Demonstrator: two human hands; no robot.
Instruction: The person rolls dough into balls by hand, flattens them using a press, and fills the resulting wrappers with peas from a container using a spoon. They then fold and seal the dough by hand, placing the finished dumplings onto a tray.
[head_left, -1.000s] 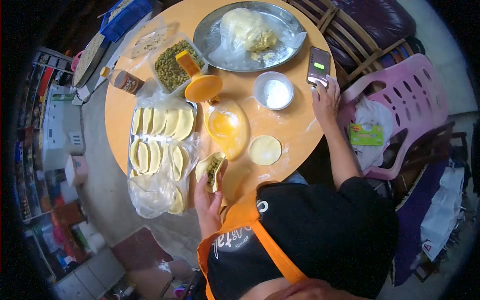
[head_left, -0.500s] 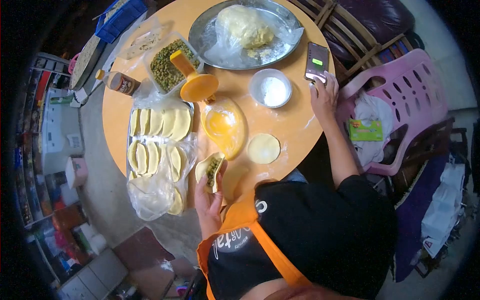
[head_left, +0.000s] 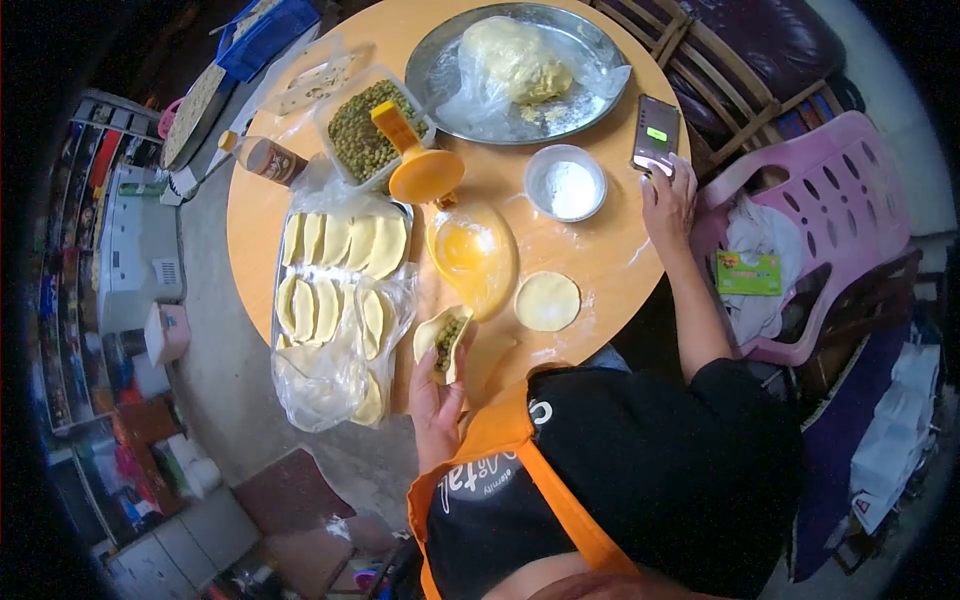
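Observation:
My left hand holds a folded round of dough with green pea-like filling showing in its open middle. At the table's right edge, the fingertips of my right hand touch the lower end of a phone, whose screen is lit with a green patch. A flat dough round lies on the table between my hands. Near my left hand is a yellow dough press mould dusted with flour, with an orange handled stamp behind it. Filled dough pieces lie in rows on a tray, partly under plastic.
A tub of green filling, a bottle and a bowl of white powder stand on the round table. At the back, a metal tray bears a large dough lump. A pink chair is on the right.
The whole view has shifted, so everything appears slightly farther right. Both hands keep about the same places relative to the dough and the phone.

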